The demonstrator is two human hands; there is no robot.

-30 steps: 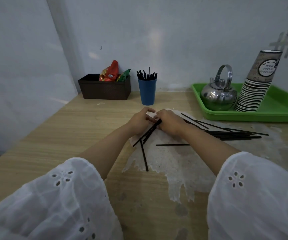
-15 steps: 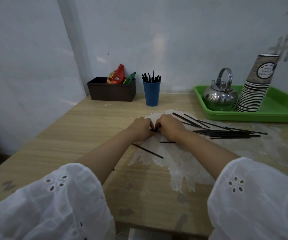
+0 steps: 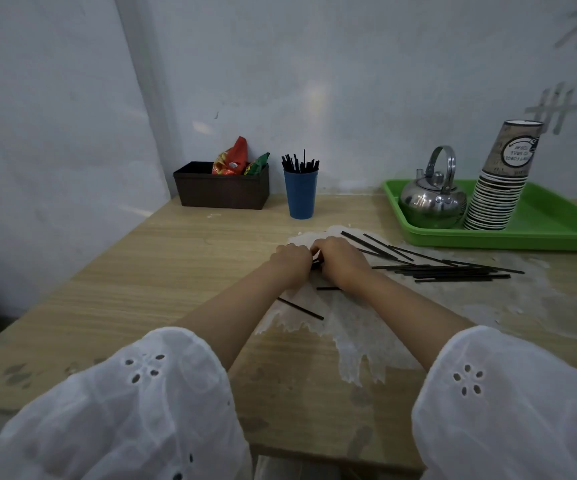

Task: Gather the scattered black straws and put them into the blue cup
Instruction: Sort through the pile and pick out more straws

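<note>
Bunching a few black straws (image 3: 316,263) between them, your left hand (image 3: 292,261) and right hand (image 3: 340,263) sit knuckles-up and close together on the bench (image 3: 176,271). Both have their fingers curled down around the little bundle, most likely to line up its ends before you lift it. Your blue cup (image 3: 300,197) stands upright at the back near the wall, already holding straws, while the main pile (image 3: 453,270) lies flat just right of your right hand, in front of the green tray (image 3: 557,237), and one loose straw (image 3: 300,309) lies near your left forearm, so expect more trips.
</note>
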